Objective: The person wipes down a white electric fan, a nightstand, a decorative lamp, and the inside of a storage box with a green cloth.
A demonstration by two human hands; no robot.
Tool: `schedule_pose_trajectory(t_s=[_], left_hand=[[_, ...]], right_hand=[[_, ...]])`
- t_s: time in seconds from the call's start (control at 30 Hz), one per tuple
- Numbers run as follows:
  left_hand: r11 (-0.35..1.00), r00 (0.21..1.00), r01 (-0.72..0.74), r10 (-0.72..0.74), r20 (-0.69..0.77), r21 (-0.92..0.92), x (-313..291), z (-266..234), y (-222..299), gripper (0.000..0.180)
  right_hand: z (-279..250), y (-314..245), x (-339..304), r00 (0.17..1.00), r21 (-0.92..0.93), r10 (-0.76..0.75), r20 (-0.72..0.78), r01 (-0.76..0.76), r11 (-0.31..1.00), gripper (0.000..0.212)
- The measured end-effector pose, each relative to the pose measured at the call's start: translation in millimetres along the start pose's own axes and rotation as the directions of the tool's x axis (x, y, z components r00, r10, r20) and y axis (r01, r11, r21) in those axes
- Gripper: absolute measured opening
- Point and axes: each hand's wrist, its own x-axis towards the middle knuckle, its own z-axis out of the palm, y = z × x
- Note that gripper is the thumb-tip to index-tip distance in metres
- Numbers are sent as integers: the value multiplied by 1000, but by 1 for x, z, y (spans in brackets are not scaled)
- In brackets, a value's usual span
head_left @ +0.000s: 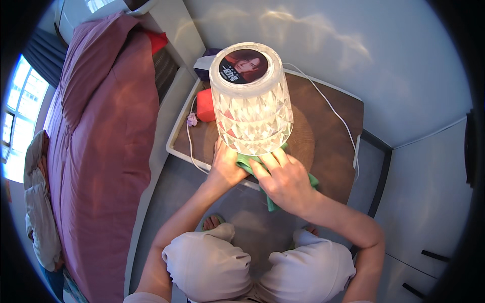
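The lit lamp is seen over the desk; green cloth is bunched, probably for firmer hold, by the right hand, fingers bent; the left hand is partly hidden, its grip unclear.

A: Where's the left hand?
B: Stretched forward, its fingers partly hidden, just beside the right hand.
A: And that one?
B: Back of the hand up, fingers slightly parted, tips pointing forward and left.
A: The arms?
B: The left forearm slants forward and inward; the right forearm angles inward from a sharply bent elbow. The 2 arms flank the knees.
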Motion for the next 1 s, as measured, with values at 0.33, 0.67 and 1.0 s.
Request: schedule_pose_trajectory(t_s=[0.33,0.67,1.0], left_hand=[[999,983,16,-21,-182,-32,-5,19,-28,80],[971,989,132,-115,-94,201,-6,2,0,103],[998,992,51,-46,-117,39,-10,2,-17,79]], right_hand=[[2,6,24,979,112,27,203,-50,992,11],[-66,49,-11,954,-94,240,179,-227,969,11],[31,13,29,1000,0,-20,14,20,1000,22]])
